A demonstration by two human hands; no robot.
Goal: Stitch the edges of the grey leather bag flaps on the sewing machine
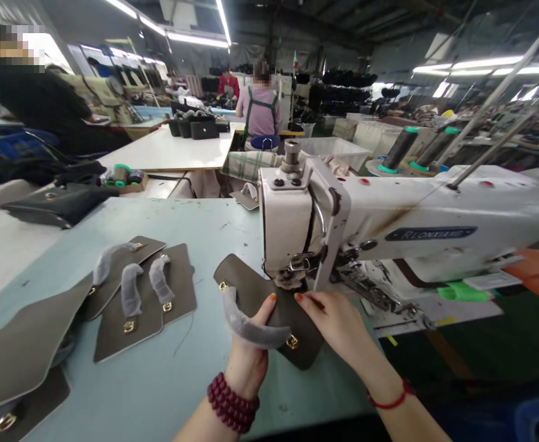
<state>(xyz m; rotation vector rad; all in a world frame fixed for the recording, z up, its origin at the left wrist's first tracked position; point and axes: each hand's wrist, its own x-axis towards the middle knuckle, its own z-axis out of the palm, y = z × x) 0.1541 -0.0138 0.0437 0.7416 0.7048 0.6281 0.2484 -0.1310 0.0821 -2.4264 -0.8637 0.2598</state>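
My left hand (pixel 250 344) grips a taupe leather bag flap (pixel 251 288) with a wrapped handle (pixel 251 328) and gold rings, thumb pressed on top. My right hand (pixel 334 319) rests its fingertips on the flap's right edge, just below the presser foot (pixel 292 279) of a white sewing machine (pixel 389 227). The flap lies on the pale blue table (pixel 159 380), pushed under the machine head. A dark bead bracelet is on my left wrist, a red cord on my right.
Several more taupe flaps with wrapped handles (pixel 140 288) lie to the left, larger pieces (pixel 21 350) at the near left. A dark bag (pixel 58 205) and thread spools (pixel 122 175) sit farther back. Other people work at distant tables. Thread cones (pixel 398 150) stand behind the machine.
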